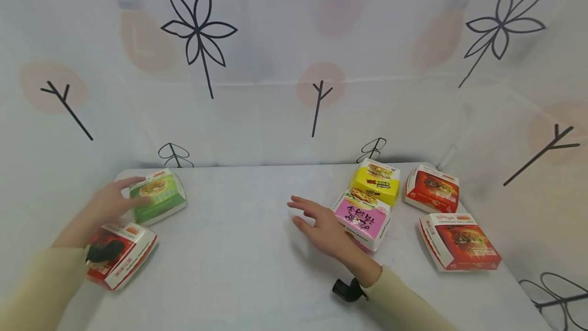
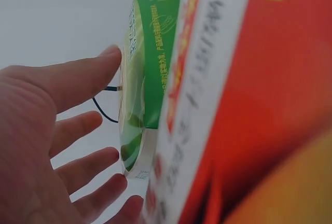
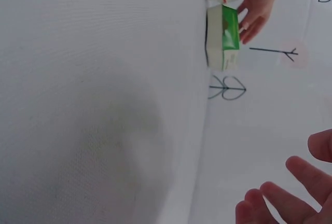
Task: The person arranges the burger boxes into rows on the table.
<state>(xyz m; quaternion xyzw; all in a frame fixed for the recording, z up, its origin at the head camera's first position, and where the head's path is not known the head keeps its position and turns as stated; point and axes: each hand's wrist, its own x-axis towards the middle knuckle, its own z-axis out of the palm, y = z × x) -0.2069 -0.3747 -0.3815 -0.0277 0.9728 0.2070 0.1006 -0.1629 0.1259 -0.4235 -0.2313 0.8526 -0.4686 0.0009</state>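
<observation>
At the left, my left hand (image 1: 103,207) reaches over a green burger box (image 1: 161,199) with fingers apart. In the left wrist view its thumb and fingertips come close to the green box (image 2: 162,47); whether they touch it I cannot tell. A red-and-white burger box (image 1: 133,249) lies nearer to me, partly hidden by the left wrist and its camera. My right hand (image 1: 325,231) hovers above the white table with loosely extended fingers and holds nothing. Just right of it is a pink box (image 1: 367,218), whose lower edge the forearm partly covers.
A yellow burger box (image 1: 380,182) touches the pink one from behind. Two red burger boxes (image 1: 434,188) stand along the right side, one nearer to me. White cloth (image 1: 262,121) with flower drawings hangs behind the table (image 1: 229,249).
</observation>
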